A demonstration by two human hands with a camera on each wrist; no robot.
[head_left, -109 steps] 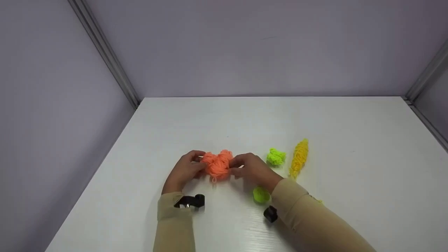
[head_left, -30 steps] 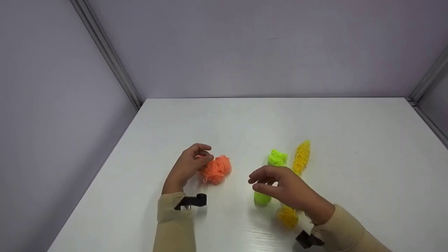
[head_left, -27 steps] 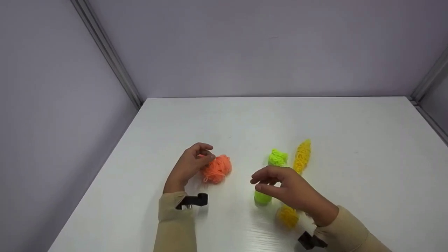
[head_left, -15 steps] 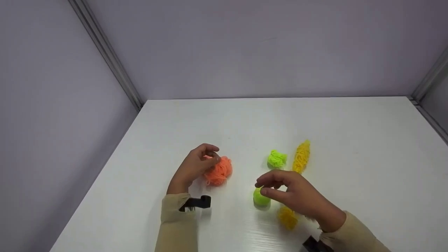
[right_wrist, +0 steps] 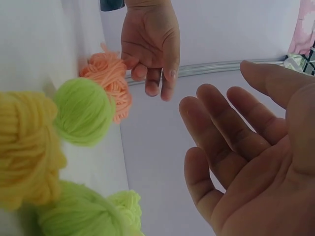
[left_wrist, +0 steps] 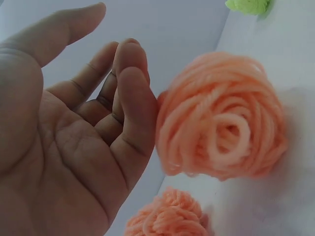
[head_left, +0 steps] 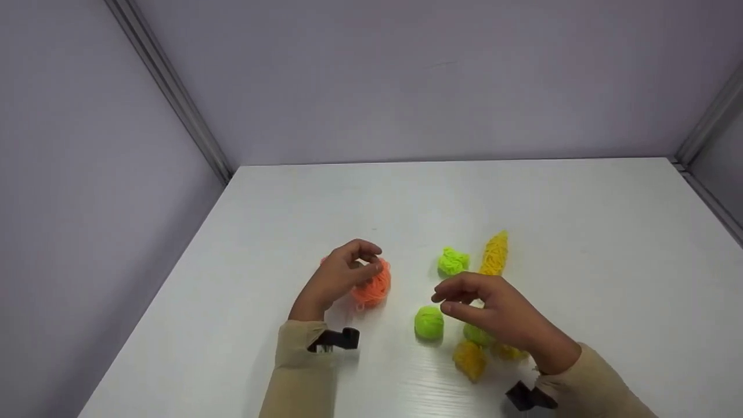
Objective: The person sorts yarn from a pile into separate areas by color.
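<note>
The left hand [head_left: 335, 276] is hovering, fingers loosely bent and holding nothing, right by the orange yarn [head_left: 372, 292], which is lying on the worktop [head_left: 586, 220]; whether they are touching, the views are not telling. Next a green ball [head_left: 429, 323] is sitting nearer the front and a green bundle [head_left: 453, 262] farther back, while the right hand [head_left: 496, 307], relaxed and ungripping, is hanging above more green and yellow yarn [head_left: 469, 360]. A metal rail [head_left: 174, 96] is slanting along the left corner, beside a pale back wall [head_left: 441, 104].
</note>
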